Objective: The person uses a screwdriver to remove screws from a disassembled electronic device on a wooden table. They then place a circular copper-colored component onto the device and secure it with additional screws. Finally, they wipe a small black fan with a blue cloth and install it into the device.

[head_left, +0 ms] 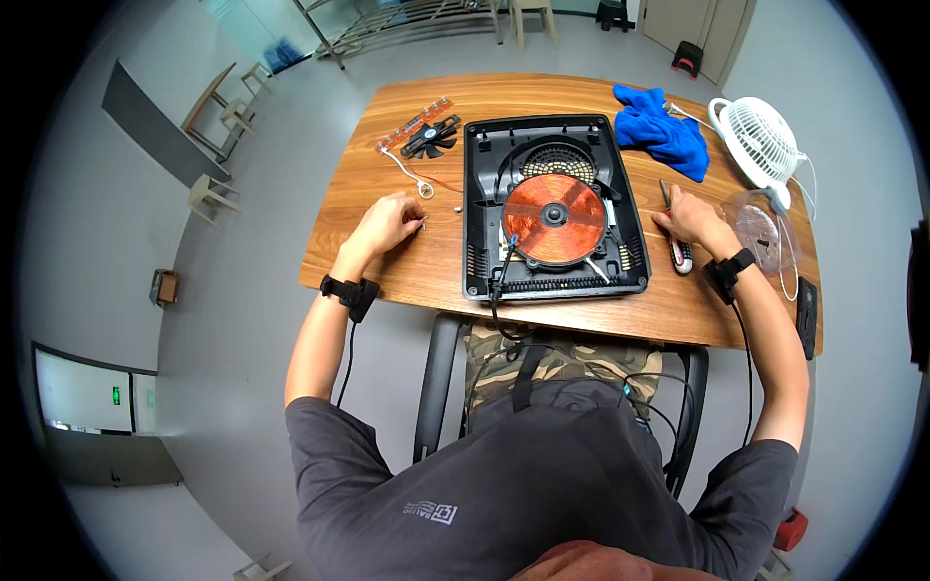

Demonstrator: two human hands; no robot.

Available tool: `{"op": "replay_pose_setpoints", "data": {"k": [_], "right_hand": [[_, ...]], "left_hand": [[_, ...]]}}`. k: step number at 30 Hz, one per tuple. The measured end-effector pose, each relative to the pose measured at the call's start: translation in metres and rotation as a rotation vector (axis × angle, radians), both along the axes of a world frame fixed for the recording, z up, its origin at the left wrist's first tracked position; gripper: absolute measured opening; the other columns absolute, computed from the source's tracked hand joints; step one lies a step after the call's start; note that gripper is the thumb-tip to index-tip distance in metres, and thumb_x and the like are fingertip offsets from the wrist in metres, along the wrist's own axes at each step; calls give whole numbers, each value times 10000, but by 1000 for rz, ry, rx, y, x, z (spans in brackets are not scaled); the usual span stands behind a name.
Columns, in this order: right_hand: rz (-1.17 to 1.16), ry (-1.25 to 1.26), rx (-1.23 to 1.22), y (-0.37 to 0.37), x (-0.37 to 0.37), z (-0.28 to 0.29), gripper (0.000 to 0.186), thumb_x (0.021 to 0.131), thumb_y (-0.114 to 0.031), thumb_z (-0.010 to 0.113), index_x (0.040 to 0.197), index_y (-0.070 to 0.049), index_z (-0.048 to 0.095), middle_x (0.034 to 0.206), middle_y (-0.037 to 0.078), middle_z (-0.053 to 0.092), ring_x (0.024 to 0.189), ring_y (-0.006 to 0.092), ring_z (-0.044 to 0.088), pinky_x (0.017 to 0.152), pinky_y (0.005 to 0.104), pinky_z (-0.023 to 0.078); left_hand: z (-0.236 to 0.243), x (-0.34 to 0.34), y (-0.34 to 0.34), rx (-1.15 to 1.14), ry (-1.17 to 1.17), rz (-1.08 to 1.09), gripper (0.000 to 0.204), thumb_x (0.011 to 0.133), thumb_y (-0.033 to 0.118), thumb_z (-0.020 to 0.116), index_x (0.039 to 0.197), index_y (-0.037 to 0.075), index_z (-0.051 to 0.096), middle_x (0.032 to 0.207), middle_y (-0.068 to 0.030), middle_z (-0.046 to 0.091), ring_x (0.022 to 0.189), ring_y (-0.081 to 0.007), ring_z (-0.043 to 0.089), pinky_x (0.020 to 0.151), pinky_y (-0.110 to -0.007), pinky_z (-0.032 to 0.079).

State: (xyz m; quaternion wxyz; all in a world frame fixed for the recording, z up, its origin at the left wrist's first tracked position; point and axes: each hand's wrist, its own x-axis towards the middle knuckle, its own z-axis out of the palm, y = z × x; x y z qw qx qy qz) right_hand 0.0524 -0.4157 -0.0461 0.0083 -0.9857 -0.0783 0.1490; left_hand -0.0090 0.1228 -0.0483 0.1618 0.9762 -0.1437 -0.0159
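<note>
My left hand (389, 223) rests low on the tabletop left of an open black induction cooker (630, 261), fingers closed at a tiny silver piece (423, 223), too small to make out. My right hand (690, 218) grips a screwdriver (681, 254) with a red, white and black handle, right of the cooker. Inside the cooker sit a round copper coil (555, 194) and a vent grille (547, 155). A loose black fan (431, 137), a strip board (407, 128) and a white lead with a ring end (424, 189) lie at the back left.
A blue cloth (659, 131), white desk fan (760, 136), clear plastic dish (760, 237) and black bar (806, 310) line the right side of the wooden table (358, 165). Stools (208, 194) and a metal rack (407, 39) stand beyond. A chair (436, 387) is at the front.
</note>
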Motion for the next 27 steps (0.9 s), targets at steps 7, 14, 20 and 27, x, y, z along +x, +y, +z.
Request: {"op": "replay_pose_setpoints", "data": {"k": [7,14,20,27], "right_hand": [[-40,-35,54,-3,-1,-14,662,983,-470,632,1334,68,473,1191,301,692,1120,452,676,950,510,545],[-75,107,-28,-3,-35,15,712,961,-541,651,1297,62,477,1144,292,709,1092,445,690,934,495,549],[-18,180,-71,0,-53,29,722,962,-521,641,1305,84,451,1114,305,709,1079,442,694,927,486,548],[29,-119,46,-44,-25,-9,513,951,-308,629,1258,85,510,1022,333,705,973,477,694,859,526,549]], "left_hand": [[-6,4,-2,-3,-57,-40,149,845,78,755,976,10,734,960,-163,730,918,-341,715,823,-422,571],[-2,1,-11,0,-65,-20,157,841,25,698,990,1,741,963,-191,726,922,-359,711,839,-431,568],[9,5,-4,-24,-148,19,154,873,26,679,1008,-3,749,929,-210,680,899,-381,672,840,-450,553],[26,1,-13,-141,-231,-8,137,939,26,668,1051,-21,731,983,-171,689,904,-314,708,812,-386,566]]}}
